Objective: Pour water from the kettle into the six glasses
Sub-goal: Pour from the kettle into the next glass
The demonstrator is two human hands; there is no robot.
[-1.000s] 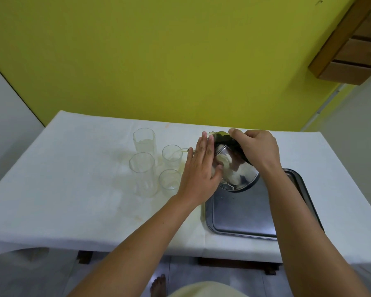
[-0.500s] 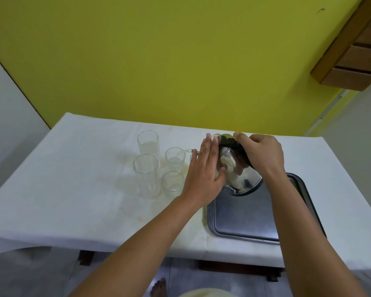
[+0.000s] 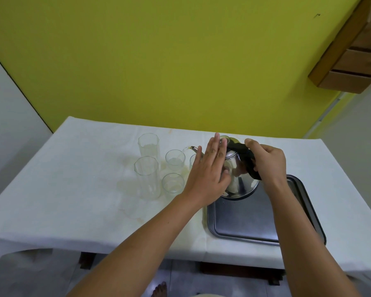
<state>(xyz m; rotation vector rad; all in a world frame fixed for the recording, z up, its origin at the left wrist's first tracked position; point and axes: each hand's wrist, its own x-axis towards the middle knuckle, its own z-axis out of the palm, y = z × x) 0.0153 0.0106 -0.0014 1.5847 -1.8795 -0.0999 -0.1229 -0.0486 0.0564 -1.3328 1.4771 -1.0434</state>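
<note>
A shiny steel kettle (image 3: 241,181) with a black handle is tilted to the left above the far edge of a metal tray (image 3: 251,224). My right hand (image 3: 268,161) grips the black handle. My left hand (image 3: 208,172) lies flat with its fingers spread against the kettle's left side and lid. The spout (image 3: 194,149) points left over a glass that my left hand mostly hides. Two tall glasses (image 3: 148,146) (image 3: 147,176) and two short glasses (image 3: 175,160) (image 3: 173,183) stand left of the kettle. Any further glasses are hidden.
A white cloth (image 3: 73,179) with faint yellowish stains covers the table. A yellow wall rises behind it. A wooden shelf (image 3: 351,56) hangs at the upper right. My bare foot (image 3: 159,289) shows on the floor below the table's front edge.
The kettle has tipped back toward upright, showing less of its base. Both hands have stayed on it.
</note>
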